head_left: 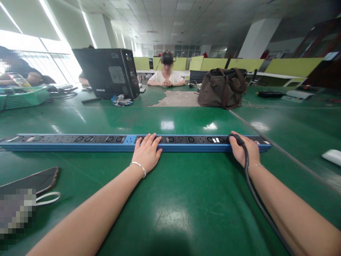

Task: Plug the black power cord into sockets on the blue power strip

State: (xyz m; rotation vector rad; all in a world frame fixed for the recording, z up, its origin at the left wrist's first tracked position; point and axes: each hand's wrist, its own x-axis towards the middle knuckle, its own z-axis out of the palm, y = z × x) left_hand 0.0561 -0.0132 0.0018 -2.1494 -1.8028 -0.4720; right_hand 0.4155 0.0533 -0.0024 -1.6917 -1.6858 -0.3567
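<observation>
A long blue power strip with a row of black sockets lies across the green table. My left hand rests on its middle, fingers stretched out over the sockets and thumb by the near side, just right of a light blue socket. Near the strip's right end, my right hand is closed around a black plug. The plug is at the socket face; whether it sits inside a socket is hidden. From it a thick black cable runs down past my right wrist towards the near edge of view.
A phone and a partly blurred item with a white loop lie at left. Farther back are a green basket, a black computer case, gloves and a brown bag. A person sits opposite.
</observation>
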